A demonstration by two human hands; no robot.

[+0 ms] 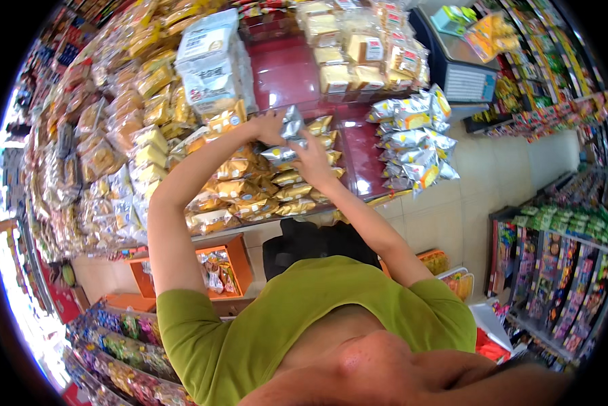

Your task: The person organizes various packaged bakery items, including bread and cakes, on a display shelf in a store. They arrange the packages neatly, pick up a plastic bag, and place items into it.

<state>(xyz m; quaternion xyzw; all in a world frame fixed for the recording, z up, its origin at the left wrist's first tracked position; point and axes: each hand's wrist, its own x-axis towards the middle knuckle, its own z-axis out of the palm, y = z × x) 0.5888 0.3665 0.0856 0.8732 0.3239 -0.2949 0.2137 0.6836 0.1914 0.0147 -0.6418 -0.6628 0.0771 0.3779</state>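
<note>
A silver foil snack packet (292,123) stands between my two hands over the display table. My left hand (269,128) reaches in from the left with its fingers on the packet's left side. From the right, my right hand (312,158) pinches near its lower end. Just below lies another silver packet (279,156), partly under my right fingers. Gold foil packets (293,192) are stacked in rows around it, and more gold-brown packets (245,188) pile up to the left.
Silver packets (415,137) with yellow print are heaped across the dark red tray (362,147). Bagged bread loaves (367,48) sit at the back right, beside tall white-blue packages (210,61). Bagged pastries (98,152) cover the left side. An orange crate (240,266) stands below the table edge.
</note>
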